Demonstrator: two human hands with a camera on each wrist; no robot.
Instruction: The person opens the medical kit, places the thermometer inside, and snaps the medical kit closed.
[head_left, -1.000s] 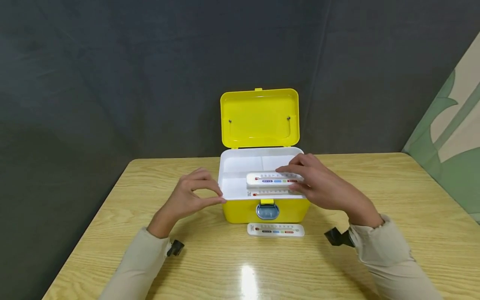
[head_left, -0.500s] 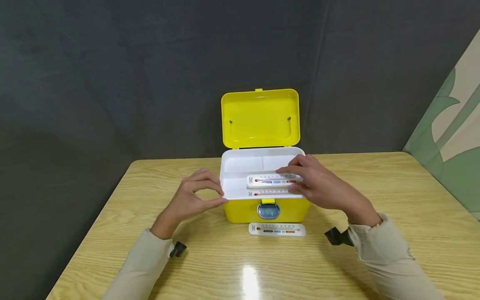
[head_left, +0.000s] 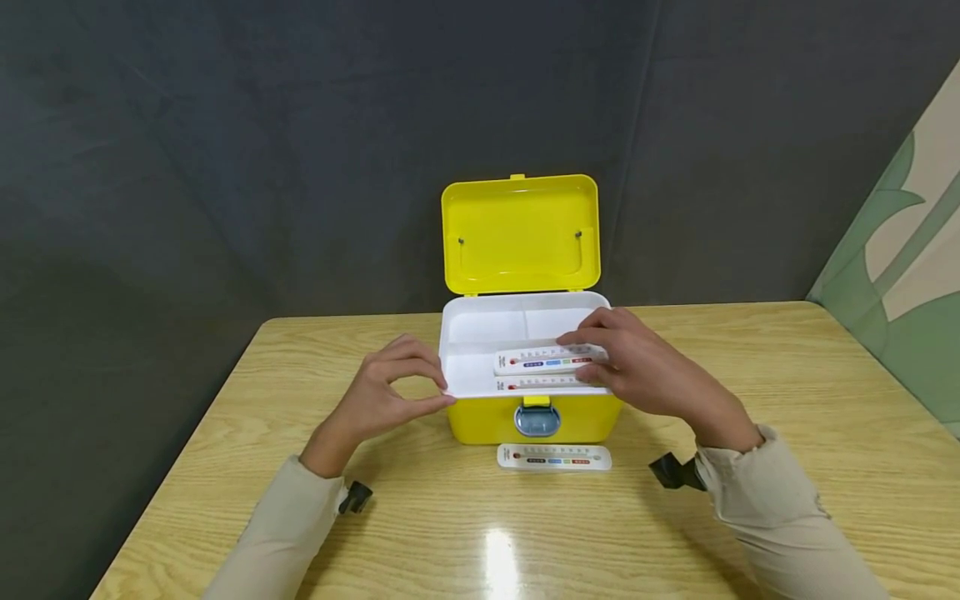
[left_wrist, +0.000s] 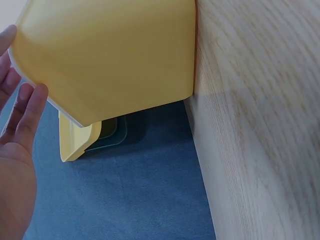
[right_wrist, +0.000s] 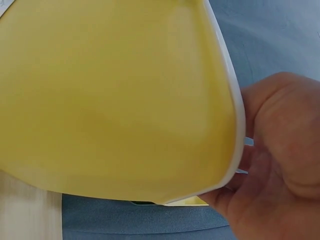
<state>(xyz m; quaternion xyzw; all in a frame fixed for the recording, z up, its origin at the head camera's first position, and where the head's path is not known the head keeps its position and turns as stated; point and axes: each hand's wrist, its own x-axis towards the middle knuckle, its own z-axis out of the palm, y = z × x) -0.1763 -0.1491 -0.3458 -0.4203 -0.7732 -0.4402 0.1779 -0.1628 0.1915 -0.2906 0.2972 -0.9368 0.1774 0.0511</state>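
Observation:
A yellow storage box (head_left: 487, 423) with a white inner tray (head_left: 467, 371) stands with its lid (head_left: 521, 237) raised. My left hand (head_left: 382, 387) pinches the tray's front left corner at the rim; in the left wrist view its fingers (left_wrist: 32, 112) lie against the box edge. Over the tray's front right, my right hand (head_left: 652, 371) holds a white thermometer (head_left: 536, 361) with a coloured scale by its right end. Just in front of it, inside the tray, lies a second thermometer (head_left: 536, 384). The right fingertips are partly hidden behind the box wall in the right wrist view.
A third thermometer (head_left: 555, 457) lies flat on the wooden table (head_left: 420, 533), before the box's grey clasp (head_left: 537, 421). Behind the table hangs a dark cloth (head_left: 337, 167). A patterned green and beige panel (head_left: 915, 250) rises at the right.
The thermometer in my right hand has tilted slightly, its right end now higher. Both hands stay nearly in place, and the thermometer on the table lies as before.

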